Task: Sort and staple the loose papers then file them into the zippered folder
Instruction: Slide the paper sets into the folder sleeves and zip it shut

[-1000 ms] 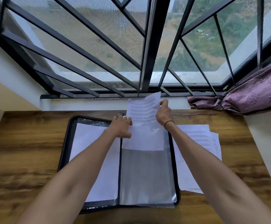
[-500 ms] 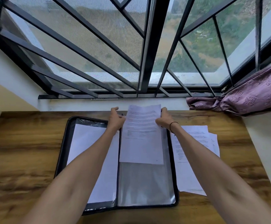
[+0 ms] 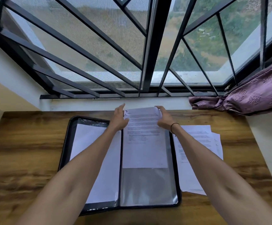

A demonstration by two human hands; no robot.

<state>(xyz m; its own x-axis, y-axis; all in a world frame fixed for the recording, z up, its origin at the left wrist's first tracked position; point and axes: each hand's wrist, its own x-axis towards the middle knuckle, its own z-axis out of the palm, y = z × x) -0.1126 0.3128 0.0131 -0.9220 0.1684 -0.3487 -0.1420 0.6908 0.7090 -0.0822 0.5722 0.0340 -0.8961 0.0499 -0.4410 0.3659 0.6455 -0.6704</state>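
I have the printed sheet [image 3: 144,138] by its far end, at the centre of the frame just above the middle: my left hand [image 3: 119,118] pinches its upper left corner and my right hand [image 3: 163,118] its upper right, fingers closed on the paper and bowing its top edge a little. The sheet's long axis runs away from me, in line with the clear sleeve [image 3: 148,184] on the right half of the open zippered folder [image 3: 65,143]. Its near edge lies about halfway down that sleeve, square to the spine. I cannot tell whether it sits inside the plastic or only on top.

I judge the coming move to be a straight pull toward me along that axis, both hands equally near. The folder's black rim hems the sleeve on the right and at the bottom, so little side play is allowed. The left half holds white pages [image 3: 93,159]. More loose papers [image 3: 197,151] wait on the bench [image 3: 18,151] just right of the folder, partly under my right forearm. The lower frame is open room.
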